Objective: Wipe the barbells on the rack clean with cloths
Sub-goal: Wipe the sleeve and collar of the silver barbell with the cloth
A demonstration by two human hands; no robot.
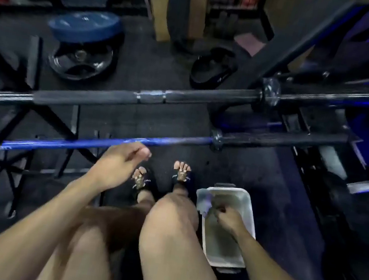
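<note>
Nearest you, your right hand [227,218] is down in the white plastic tub [234,250] beside your right foot, fingers pinched shut on a pale cloth [204,204] that drapes over the tub's near-left corner. If that cloth comes up soaked, it can drip onto your sandalled feet [180,175] and the dark rubber floor [247,163], and a wet patch right where you stand is a slip waiting to happen (the tub's contents look murky, though I cannot tell how full it is). The tub sits close enough to your foot that a careless step could tip it.

Your left hand [120,161] is empty, fingers loosely curled, hovering just beside the blue barbell [77,144]; whether it touches the bar I cannot tell. That bar is the closest of those on the rack, running low across your front; lean on it and it could roll in its cradle.

Beyond it lies the black barbell [89,99] with its sleeve collar [268,91] toward the right. A dripping cloth could leave water sitting in the knurling there.

Farther off, the weight plates [84,36] lie stacked on the floor, something to trip on should you shift left.
</note>
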